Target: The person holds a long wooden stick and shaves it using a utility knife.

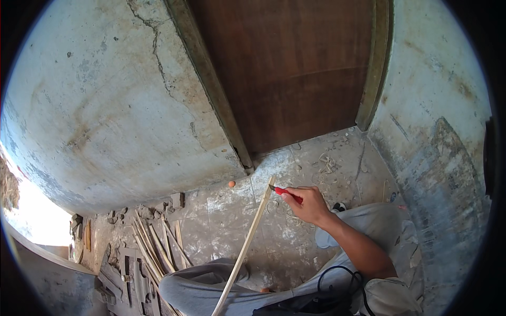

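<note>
Currently the right hand (309, 204) grips a red knife (281, 190), blade at the upper end of the stick (246, 242); left of the stick, on the floor (221, 237), lie more sticks (152, 246) and an orange ball (232, 184); the left hand's state cannot be told

a round orange object (231, 184) lies near a cracked wall (116, 105) beside a brown door (295, 73).

Knife (282, 191) in right hand (307, 205), at far end of stick (244, 246). Ball (232, 184) on floor (221, 226), left of that end. Loose sticks (161, 248) beside left leg (203, 289). Door (295, 68) beyond.
</note>
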Available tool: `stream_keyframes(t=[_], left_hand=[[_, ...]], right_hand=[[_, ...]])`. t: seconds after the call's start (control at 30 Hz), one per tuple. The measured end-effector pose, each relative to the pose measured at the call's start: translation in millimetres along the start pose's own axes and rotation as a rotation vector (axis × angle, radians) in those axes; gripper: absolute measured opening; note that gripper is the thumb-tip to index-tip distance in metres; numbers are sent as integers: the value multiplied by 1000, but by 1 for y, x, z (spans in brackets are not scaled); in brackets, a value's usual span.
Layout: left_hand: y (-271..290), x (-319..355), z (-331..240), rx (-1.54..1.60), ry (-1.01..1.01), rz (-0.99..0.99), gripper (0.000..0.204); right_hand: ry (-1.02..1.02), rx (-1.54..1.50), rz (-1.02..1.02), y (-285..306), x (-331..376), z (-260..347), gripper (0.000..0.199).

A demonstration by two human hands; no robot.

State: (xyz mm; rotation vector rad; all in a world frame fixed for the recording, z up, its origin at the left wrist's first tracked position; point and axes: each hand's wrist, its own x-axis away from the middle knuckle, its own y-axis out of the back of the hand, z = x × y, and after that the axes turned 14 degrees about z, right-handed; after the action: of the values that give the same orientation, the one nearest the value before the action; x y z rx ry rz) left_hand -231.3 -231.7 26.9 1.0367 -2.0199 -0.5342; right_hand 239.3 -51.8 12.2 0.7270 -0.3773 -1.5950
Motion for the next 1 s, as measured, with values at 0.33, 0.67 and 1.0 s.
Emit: stream_keyframes(t=[0.33,0.67,1.0], left_hand=[[-19,5,21,-120,-39,-120,22],[-20,13,-2,-11,122,64,27],[-18,6,-21,143,91,84,34]], right_hand=[[70,55,-24,-6,0,-6,32],[61,212,-46,-8,0,-20,30],[-96,257,32,-15,1,-32,32]])
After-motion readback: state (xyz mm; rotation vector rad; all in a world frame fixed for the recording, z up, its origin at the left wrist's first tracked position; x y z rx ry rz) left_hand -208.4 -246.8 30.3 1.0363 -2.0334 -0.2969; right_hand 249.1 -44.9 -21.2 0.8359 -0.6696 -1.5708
